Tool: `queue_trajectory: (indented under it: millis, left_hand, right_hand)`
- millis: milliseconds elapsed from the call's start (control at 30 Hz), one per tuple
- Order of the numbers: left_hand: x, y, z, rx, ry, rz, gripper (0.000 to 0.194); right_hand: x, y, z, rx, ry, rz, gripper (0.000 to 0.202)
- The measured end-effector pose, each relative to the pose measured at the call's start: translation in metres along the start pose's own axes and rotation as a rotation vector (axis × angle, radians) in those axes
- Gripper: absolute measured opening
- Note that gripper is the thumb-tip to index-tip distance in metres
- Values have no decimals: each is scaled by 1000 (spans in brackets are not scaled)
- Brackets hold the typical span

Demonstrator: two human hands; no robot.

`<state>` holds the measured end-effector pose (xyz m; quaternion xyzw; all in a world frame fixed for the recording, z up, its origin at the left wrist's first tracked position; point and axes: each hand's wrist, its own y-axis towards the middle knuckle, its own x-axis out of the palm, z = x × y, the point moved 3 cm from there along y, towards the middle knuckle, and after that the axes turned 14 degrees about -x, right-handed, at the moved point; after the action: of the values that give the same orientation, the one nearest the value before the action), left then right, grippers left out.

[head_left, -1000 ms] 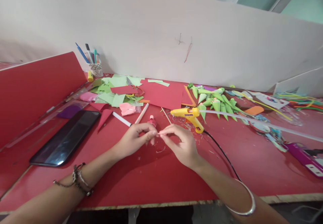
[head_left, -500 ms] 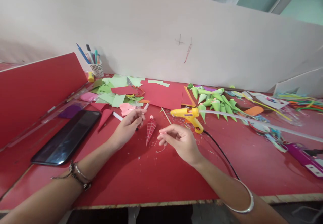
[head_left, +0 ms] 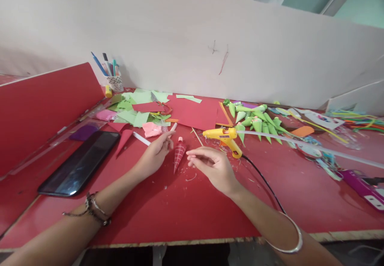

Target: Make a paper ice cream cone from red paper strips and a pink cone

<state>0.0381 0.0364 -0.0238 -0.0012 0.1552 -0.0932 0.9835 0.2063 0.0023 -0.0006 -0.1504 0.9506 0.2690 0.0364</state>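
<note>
A small red paper cone with white lines and a pink top lies between my hands, its tip toward me. My left hand is just left of it, fingers curled; whether it holds anything is hidden. To the right of the cone, my right hand pinches a tiny pink piece between thumb and fingertips. A yellow glue gun with a long clear stick lies beyond my right hand. Behind my left hand sits a lump of pink clay, with a white stick beside it.
A black phone lies at left, near a larger red cone. Green paper scraps and red sheets lie at the back. Several green cones are piled right of centre. A purple power strip is far right.
My left hand has shifted slightly, its fingers drawn in, uncovering more of the pink clay and white stick. My right hand has moved slightly left, still pinching the pink piece.
</note>
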Motion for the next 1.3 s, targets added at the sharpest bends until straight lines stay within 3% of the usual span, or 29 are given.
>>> queue_trajectory:
  millis: [167,333,567,700,933,1133,1200,1300]
  left_hand:
    - [-1,-7,9,-28,457,104,43]
    - [7,-15,14,-120,946,107,48]
    - [12,-18,15,-90,1128,54,19]
    - [16,-19,15,-82,1238,109,17]
    - [26,-20,16,-75,1262,82,31]
    - [17,-16,14,-125,1201,45,32]
    - [12,-15,13,-124,1085,49,31]
    - [7,-14,12,-129,707,1,29]
  right_hand:
    - [1,-2,3,40,85,22,9]
    - [0,-1,3,44,100,19,11]
    - [0,-2,6,64,55,8,8]
    - [-1,-1,5,9,-58,20,5]
    - [1,-1,6,61,13,17,6]
    - [-1,0,4,37,20,16,10]
    - [-2,0,4,26,6,26,9]
    - [-2,0,4,30,12,61,7]
